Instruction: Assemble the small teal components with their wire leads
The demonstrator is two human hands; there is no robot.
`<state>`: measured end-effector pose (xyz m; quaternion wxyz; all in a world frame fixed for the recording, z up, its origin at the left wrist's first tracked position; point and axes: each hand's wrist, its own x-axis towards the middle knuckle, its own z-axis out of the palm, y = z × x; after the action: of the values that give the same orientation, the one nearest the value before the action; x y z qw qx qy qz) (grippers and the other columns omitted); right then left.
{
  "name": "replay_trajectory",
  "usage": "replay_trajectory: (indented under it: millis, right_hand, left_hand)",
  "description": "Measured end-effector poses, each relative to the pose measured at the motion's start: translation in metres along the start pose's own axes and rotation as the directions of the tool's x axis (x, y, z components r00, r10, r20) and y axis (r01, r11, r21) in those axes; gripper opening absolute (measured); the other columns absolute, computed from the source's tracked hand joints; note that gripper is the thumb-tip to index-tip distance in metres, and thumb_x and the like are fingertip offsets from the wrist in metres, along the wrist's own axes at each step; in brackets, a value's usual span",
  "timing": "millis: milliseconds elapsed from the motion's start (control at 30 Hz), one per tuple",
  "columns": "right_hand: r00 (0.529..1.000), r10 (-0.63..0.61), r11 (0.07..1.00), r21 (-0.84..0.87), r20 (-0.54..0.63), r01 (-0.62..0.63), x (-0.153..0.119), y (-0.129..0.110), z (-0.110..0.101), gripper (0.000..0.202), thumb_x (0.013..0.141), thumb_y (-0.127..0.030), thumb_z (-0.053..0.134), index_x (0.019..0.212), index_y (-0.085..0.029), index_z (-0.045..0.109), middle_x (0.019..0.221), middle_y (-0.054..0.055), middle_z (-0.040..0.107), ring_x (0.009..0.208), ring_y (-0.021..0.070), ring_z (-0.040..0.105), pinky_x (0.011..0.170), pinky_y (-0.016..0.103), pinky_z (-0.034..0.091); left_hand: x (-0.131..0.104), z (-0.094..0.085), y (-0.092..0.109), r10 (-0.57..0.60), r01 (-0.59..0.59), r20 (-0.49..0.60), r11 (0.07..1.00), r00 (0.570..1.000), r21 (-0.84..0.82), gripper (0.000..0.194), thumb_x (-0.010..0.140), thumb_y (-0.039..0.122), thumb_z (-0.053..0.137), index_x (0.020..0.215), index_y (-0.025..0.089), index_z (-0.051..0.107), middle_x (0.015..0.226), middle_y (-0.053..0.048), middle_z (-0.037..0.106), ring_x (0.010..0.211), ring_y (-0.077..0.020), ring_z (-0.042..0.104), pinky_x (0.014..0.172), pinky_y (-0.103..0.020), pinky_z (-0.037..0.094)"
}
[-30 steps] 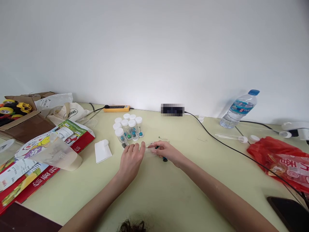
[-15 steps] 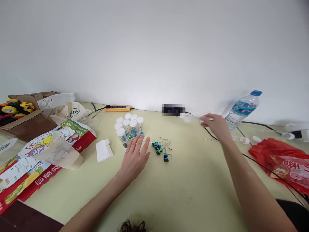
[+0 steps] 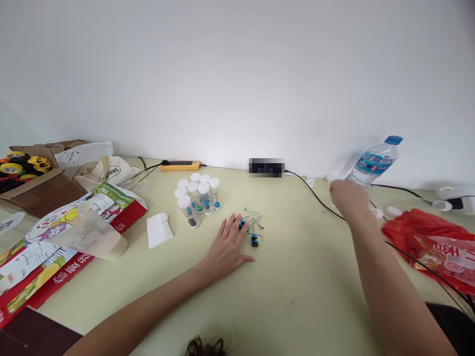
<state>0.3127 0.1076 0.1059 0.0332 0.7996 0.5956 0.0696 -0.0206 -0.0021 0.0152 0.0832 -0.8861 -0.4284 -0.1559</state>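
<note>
My left hand (image 3: 227, 247) lies spread on the table, its fingertips over some of the small blue parts with bent metal pins. One blue and black part (image 3: 254, 240) shows to the right of that hand. To the left stand several clear vials with white caps (image 3: 184, 201), with blue and green parts inside. My right hand (image 3: 348, 198) is curled in front of the water bottle (image 3: 374, 160), and whatever its fingers hold is hidden. Near it on the table lies a thin metal pin (image 3: 318, 212).
A folded white tissue (image 3: 159, 230) and a plastic cup (image 3: 100, 235) are at the left. An orange power strip (image 3: 180, 165) lies by the wall. On the right are a red bag (image 3: 430, 237), loose white caps (image 3: 393, 211) and a black cable (image 3: 315, 194).
My left hand has moved right, from beside the vials onto the small blue parts. My right hand has shifted right to the front of the bottle, its fingers now hidden.
</note>
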Motion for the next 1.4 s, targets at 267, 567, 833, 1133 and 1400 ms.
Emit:
replay_trajectory:
  millis: [267, 567, 833, 1133, 1400]
  right_hand:
    - [0.947, -0.214, 0.977, 0.026, 0.240, 0.214, 0.002, -0.023, 0.034, 0.021, 0.060, 0.005, 0.051, 0.073, -0.007, 0.063, 0.084, 0.021, 0.061, 0.084, 0.0302, 0.060, 0.062, 0.032, 0.040]
    - [0.757, -0.569, 0.807, 0.395, 0.321, 0.438, -0.037, -0.091, 0.028, 0.013, 0.064, -0.005, 0.055, 0.056, -0.015, 0.056, 0.059, 0.006, 0.061, 0.057, 0.0155, 0.057, 0.052, 0.023, 0.037]
    - [0.719, -0.632, 0.573, 0.449, -0.290, 0.685, -0.081, -0.163, -0.010, 0.022, 0.087, -0.036, 0.042, 0.092, -0.019, 0.055, 0.092, 0.009, 0.056, 0.082, 0.0205, 0.052, 0.066, 0.030, 0.039]
    - [0.323, -0.822, 0.330, 0.069, -0.470, 0.941, -0.064, -0.256, -0.062, 0.061, 0.077, -0.063, 0.042, 0.120, -0.021, 0.040, 0.116, 0.015, 0.041, 0.103, 0.0287, 0.039, 0.073, 0.037, 0.040]
    - [0.241, -0.893, 0.245, 0.038, -0.381, 0.969, -0.052, -0.254, -0.055, 0.039, 0.087, -0.051, 0.031, 0.108, -0.021, 0.046, 0.112, 0.009, 0.041, 0.063, 0.0135, 0.050, 0.056, 0.027, 0.035]
  left_hand:
    - [0.014, 0.015, -0.011, 0.006, 0.002, 0.097, 0.997, 0.995, -0.082, 0.066, 0.081, 0.059, 0.027, 0.135, 0.024, 0.022, 0.143, -0.013, 0.018, 0.132, -0.0285, 0.013, 0.101, -0.050, 0.021]
    - [0.015, -0.017, -0.024, 0.015, -0.003, -0.134, 0.996, 0.991, 0.088, 0.057, 0.084, 0.042, 0.040, 0.134, 0.018, 0.027, 0.140, -0.015, 0.026, 0.131, -0.0283, 0.019, 0.102, -0.047, 0.024]
    - [-0.020, -0.033, -0.061, 0.050, 0.050, -0.509, 0.982, 0.860, 0.181, 0.043, 0.075, 0.017, 0.053, 0.117, 0.021, 0.046, 0.102, -0.011, 0.057, 0.102, -0.0231, 0.050, 0.085, -0.038, 0.042]
    - [-0.024, -0.037, -0.076, -0.142, 0.276, -0.642, 0.954, 0.754, 0.114, 0.041, 0.074, 0.016, 0.053, 0.114, 0.019, 0.041, 0.107, -0.013, 0.049, 0.102, -0.0247, 0.048, 0.084, -0.041, 0.039]
    - [-0.024, -0.035, -0.076, -0.064, 0.211, -0.635, 0.965, 0.770, 0.159, 0.042, 0.072, 0.013, 0.054, 0.112, 0.020, 0.042, 0.105, -0.012, 0.050, 0.101, -0.0238, 0.047, 0.084, -0.039, 0.039]
